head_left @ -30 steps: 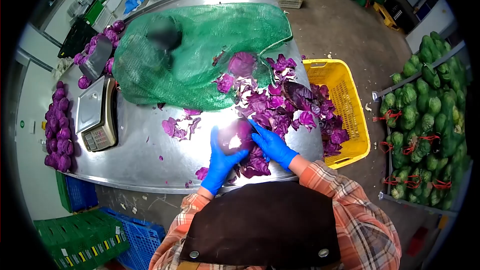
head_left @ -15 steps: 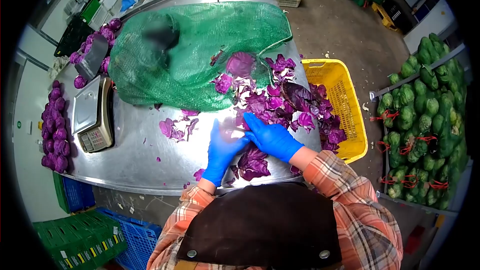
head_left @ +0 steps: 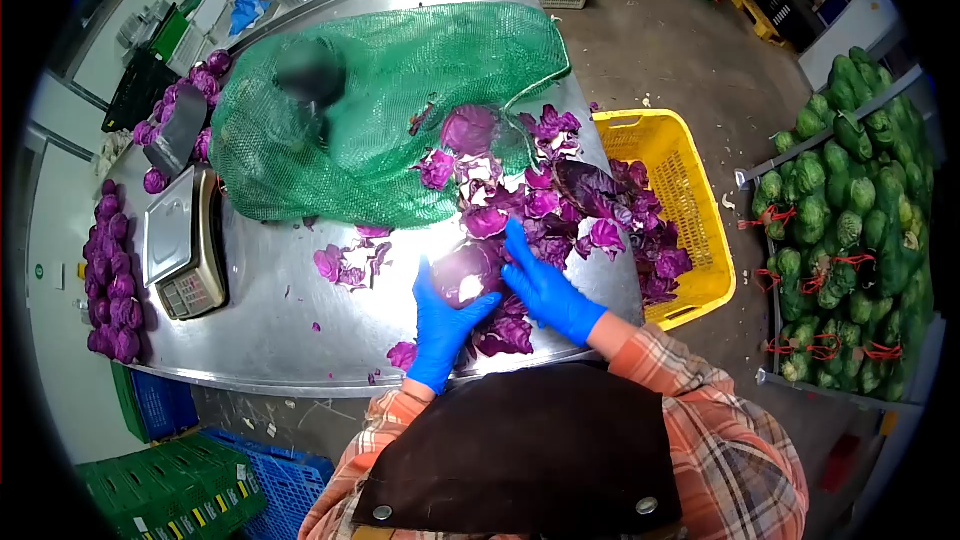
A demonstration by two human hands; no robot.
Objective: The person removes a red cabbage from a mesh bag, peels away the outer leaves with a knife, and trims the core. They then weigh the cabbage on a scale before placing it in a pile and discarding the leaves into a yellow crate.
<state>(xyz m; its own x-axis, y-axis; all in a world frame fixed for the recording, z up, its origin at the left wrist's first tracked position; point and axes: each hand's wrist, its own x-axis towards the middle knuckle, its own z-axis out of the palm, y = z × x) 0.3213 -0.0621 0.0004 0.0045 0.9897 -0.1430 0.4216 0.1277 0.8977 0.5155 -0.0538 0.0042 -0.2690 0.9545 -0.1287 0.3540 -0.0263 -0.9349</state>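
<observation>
Both our gloved hands grip a red cabbage at the near counter edge.
Our left hand cups it from below-left, our right hand wraps its right side. The yellow crate beside holds purple leaves; the green net sack holds more cabbages.

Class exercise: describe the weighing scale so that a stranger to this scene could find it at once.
Start at the steel table and go to its left end, beside the green net sack. The weighing scale lies there, the only grey, flat-topped device with a keypad among purple cabbages.
</observation>
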